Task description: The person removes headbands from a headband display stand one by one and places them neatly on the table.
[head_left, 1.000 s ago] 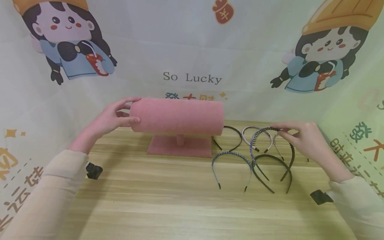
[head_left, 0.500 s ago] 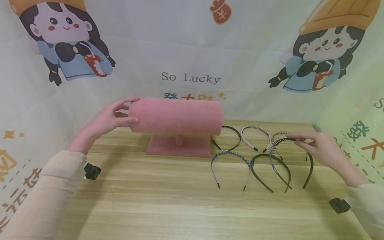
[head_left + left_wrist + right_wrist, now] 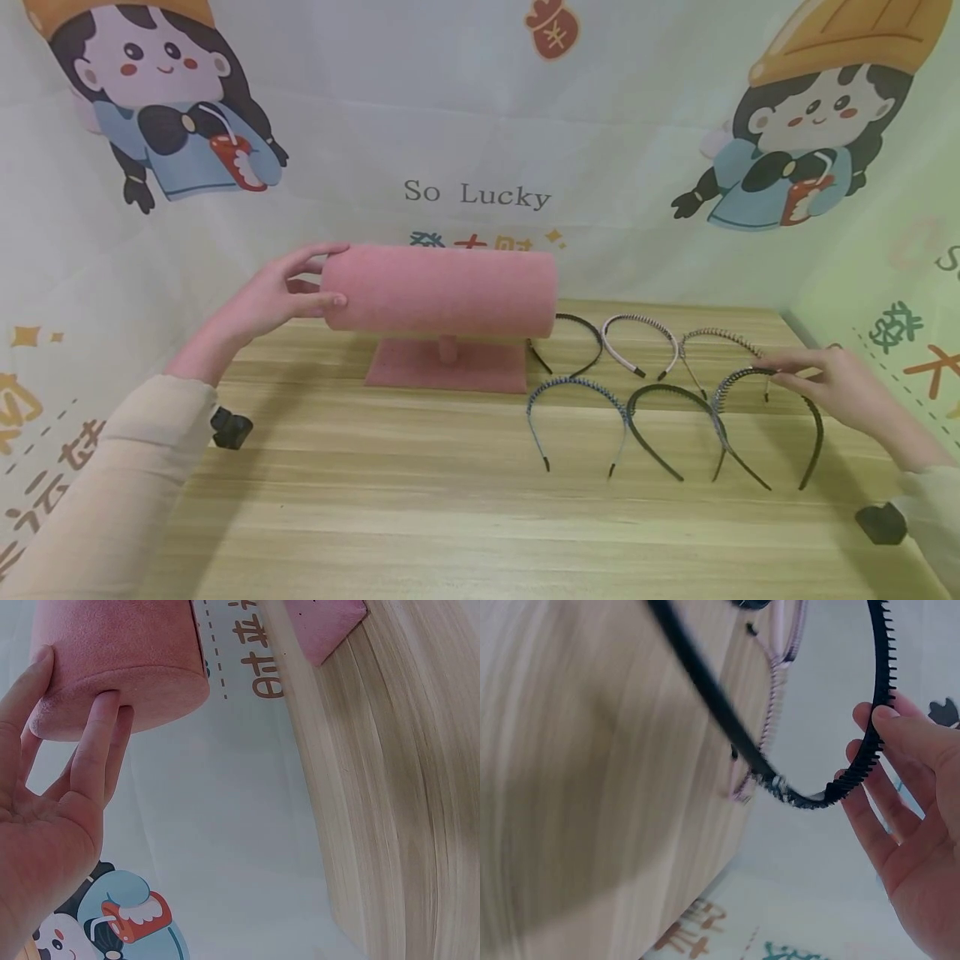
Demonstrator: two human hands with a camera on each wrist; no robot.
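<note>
A pink padded roll display stand (image 3: 438, 292) stands toward the back of the table. My left hand (image 3: 273, 296) grips its left end, thumb at the front and a finger over the top; in the left wrist view, fingertips press against its flat end face (image 3: 135, 697). My right hand (image 3: 840, 383) pinches a black toothed headband (image 3: 885, 660), with sparkly bits on one arm, at the top of its arch between thumb and fingers. This headband hangs tips down, low over the right side of the table, overlapping a plain black headband (image 3: 660, 389) in the head view.
A blue headband (image 3: 576, 382) lies left of the plain black one. Behind them lie another black headband (image 3: 585, 322), partly hidden by the stand, a pale pink one (image 3: 637, 318) and a brownish one (image 3: 720, 333). A printed cloth (image 3: 337, 167) hangs behind the wooden table (image 3: 420, 500).
My right hand has carried the black toothed headband to the right and downward, away from above the plain black one. My left hand has stayed on the stand.
</note>
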